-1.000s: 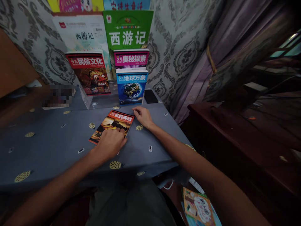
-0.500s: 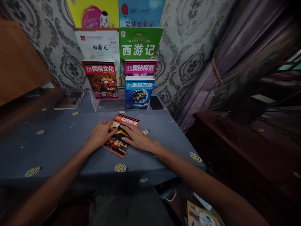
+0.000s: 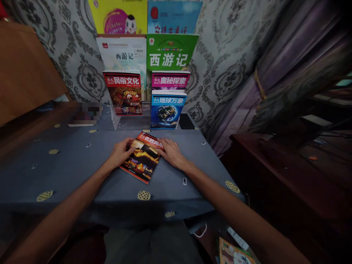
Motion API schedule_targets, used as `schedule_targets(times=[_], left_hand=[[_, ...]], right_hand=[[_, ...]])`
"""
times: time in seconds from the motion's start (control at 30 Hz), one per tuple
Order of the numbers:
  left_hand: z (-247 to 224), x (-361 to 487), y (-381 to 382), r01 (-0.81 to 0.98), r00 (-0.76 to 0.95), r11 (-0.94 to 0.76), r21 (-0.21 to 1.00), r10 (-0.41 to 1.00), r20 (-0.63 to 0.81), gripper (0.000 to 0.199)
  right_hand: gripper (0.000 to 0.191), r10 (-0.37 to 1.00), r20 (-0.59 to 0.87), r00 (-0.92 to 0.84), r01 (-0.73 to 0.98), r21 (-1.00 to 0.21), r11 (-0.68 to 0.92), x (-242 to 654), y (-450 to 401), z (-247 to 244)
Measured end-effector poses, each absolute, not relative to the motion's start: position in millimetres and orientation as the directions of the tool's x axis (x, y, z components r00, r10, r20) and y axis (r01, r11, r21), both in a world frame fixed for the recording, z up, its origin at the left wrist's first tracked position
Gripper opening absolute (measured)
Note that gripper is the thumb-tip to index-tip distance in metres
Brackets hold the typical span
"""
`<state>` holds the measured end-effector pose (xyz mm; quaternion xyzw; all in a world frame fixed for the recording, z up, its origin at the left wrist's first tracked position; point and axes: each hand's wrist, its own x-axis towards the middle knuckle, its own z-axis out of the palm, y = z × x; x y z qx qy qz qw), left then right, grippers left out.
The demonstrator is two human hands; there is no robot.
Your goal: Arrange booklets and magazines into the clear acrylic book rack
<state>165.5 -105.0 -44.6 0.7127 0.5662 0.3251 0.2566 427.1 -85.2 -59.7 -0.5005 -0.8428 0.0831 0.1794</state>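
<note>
A paperback book (image 3: 145, 151) with a red-orange title band and golden building pictures lies at a slant on the blue tablecloth. My left hand (image 3: 120, 152) grips its left edge, thumb on the cover and fingers curled at the side. At the upper right edge, my right hand (image 3: 173, 153) holds the book too, with its thumb on the cover and part of the title hidden. Beyond the hands stands a clear display rack (image 3: 116, 121). In it are a red book (image 3: 125, 93), a blue globe book (image 3: 166, 112), a purple book (image 3: 170, 80) and a green book (image 3: 172, 55).
More books fill the rack's upper tiers, among them a white one (image 3: 122, 51). A black phone-like slab (image 3: 187, 121) lies right of the rack. At the back left is a blurred-out item (image 3: 84, 113). A dark red cabinet (image 3: 275, 165) stands right of the table.
My right hand has shifted from the middle of the cover outward to the book's upper right edge. My left hand has drawn back to the left edge. The view has turned slightly left.
</note>
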Motion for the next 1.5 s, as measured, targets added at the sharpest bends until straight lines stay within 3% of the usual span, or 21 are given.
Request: schedule_targets(times=[0.07, 0.17, 0.3, 0.43, 0.7, 0.77, 0.87, 0.93, 1.0, 1.1, 1.23, 1.3, 1.4, 1.5], left_hand=[[-48, 161, -99, 0.450, 0.108, -0.161, 0.879, 0.986, 0.125, 0.044], [-47, 157, -95, 0.246, 0.062, -0.020, 0.969, 0.998, 0.004, 0.055], [-40, 160, -102, 0.044, 0.187, 0.218, 0.975, 0.957, -0.222, 0.056], [-34, 166, -109, -0.042, 0.329, 0.332, 0.942, 0.895, -0.301, 0.048], [-30, 165, -109, -0.134, 0.305, 0.228, 0.964, 0.935, -0.179, 0.054], [-29, 166, -111, -0.145, 0.296, 0.199, 0.969, 0.943, -0.150, 0.058], [-27, 168, -113, -0.170, 0.269, 0.166, 0.971, 0.956, -0.116, 0.061], [-26, 171, -114, -0.189, 0.243, 0.139, 0.972, 0.966, -0.091, 0.061], [-23, 173, -114, -0.195, 0.230, 0.113, 0.974, 0.971, -0.066, 0.062], [-17, 175, -114, -0.189, 0.242, 0.077, 0.979, 0.970, -0.029, 0.065], [-8, 177, -113, -0.223, 0.240, 0.000, 0.975, 0.969, 0.055, 0.066], [-2, 178, -112, -0.225, 0.238, -0.072, 0.972, 0.963, 0.126, 0.065], [8, 178, -108, -0.190, 0.252, -0.236, 0.953, 0.926, 0.280, 0.054], [18, 175, -104, -0.096, 0.280, -0.429, 0.898, 0.854, 0.438, 0.039]], right_hand=[[0.050, 0.871, 0.223, -0.437, 0.811, -0.321, 0.489, 427, -85, -60], [0.050, 0.873, 0.220, -0.436, 0.810, -0.326, 0.487, 428, -84, -60], [0.051, 0.871, 0.222, -0.438, 0.801, -0.343, 0.491, 429, -83, -62], [0.051, 0.861, 0.241, -0.447, 0.776, -0.374, 0.508, 431, -81, -65], [0.056, 0.851, 0.357, -0.386, 0.588, -0.615, 0.525, 437, -67, -74], [0.061, 0.891, 0.354, -0.284, 0.461, -0.765, 0.450, 435, -62, -75], [0.072, 0.963, 0.209, -0.171, 0.128, -0.964, 0.232, 431, -60, -72], [0.068, 0.972, 0.107, -0.207, -0.077, -0.993, 0.093, 429, -64, -65], [0.057, 0.960, 0.059, -0.273, -0.167, -0.986, 0.013, 428, -71, -57], [0.048, 0.933, 0.040, -0.357, -0.160, -0.987, -0.019, 425, -85, -46], [0.052, 0.883, 0.015, -0.468, -0.148, -0.987, -0.062, 422, -97, -35], [0.049, 0.873, 0.077, -0.481, -0.132, -0.991, 0.015, 424, -98, -26], [0.038, 0.834, 0.288, -0.471, -0.015, -0.948, 0.319, 435, -98, -7], [0.029, 0.718, 0.528, -0.453, 0.213, -0.718, 0.663, 451, -101, 6]])
